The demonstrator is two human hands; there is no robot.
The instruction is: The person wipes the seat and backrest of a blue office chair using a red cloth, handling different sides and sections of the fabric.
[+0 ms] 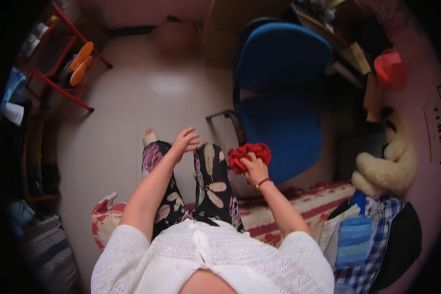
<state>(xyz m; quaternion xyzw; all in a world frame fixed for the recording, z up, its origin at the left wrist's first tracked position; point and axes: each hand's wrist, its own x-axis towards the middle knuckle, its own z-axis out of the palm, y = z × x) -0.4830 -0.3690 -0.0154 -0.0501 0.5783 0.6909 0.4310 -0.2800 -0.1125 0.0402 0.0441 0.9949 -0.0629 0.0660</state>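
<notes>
My right hand (256, 169) grips a bunched, ruffled bundle of red fabric (237, 157), its fingers pressed into the folds from above. A beaded bracelet circles that wrist. The bundle is held beside my right knee, just in front of a blue chair (284, 132). Above my left knee, my left hand (183, 143) is raised with nothing in it, its fingers spread apart. Both forearms reach forward over my dark floral trousers (211, 196). What the red bundle is exactly cannot be made out.
A red metal rack (59, 78) with orange shoes (81, 63) stands at the far left. On the right are a cream plush toy (392, 161), folded clothes (355, 240) and a bed with a red-and-cream cover (299, 208). A cluttered desk (323, 24) stands behind the chair.
</notes>
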